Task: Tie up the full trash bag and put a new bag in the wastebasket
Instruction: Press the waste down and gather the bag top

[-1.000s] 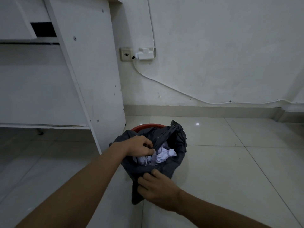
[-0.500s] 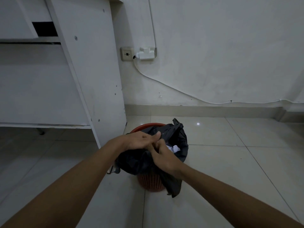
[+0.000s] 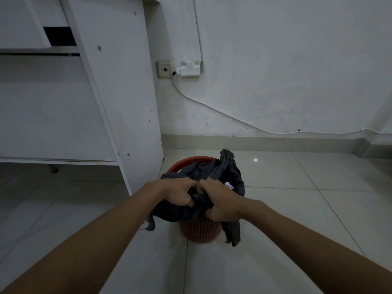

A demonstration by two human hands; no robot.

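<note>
2 forearms: the left forearm point(image 3: 95, 240) and the right forearm point(image 3: 297, 240) come in bare from the bottom corners and meet in the middle of the view.
Left hand point(image 3: 178, 193): fingers curled round a bunch of the trash bag point(image 3: 229, 170) at its near rim, knuckles up.
Right hand point(image 3: 222, 202): also clenched on gathered bag plastic, touching the left hand, with a dark fold squeezed between the 2.
Trash bag: dark grey, sitting inside the wastebasket point(image 3: 200, 230), its mouth partly pulled together under the hands.
Loose ends: 1 thin strip point(image 3: 150, 223) hangs off the left side, 1 wider flap point(image 3: 232, 232) hangs down the front right of the basket, and 1 peak point(image 3: 227, 154) stands up at the far side.
Contents: a scrap of white paper point(image 3: 229, 185) shows in the gap just beyond the right hand; the rest is hidden.
Wastebasket: red mesh plastic, round, upright on the floor point(image 3: 297, 209), its far rim showing behind the bag.
Floor: pale glossy tiles with thin joints and a small bright light spot past the basket.
Desk point(image 3: 118, 92): white, to the left, its side panel standing just beside the basket.
Skirting point(image 3: 254, 142): a grey band where floor meets wall.
Wall point(image 3: 297, 60): white, carrying a socket point(image 3: 165, 69) with a white plug block point(image 3: 189, 67) beside it.
Cable point(image 3: 233, 118): white, sloping from the plug block down to the right along the wall.
</note>
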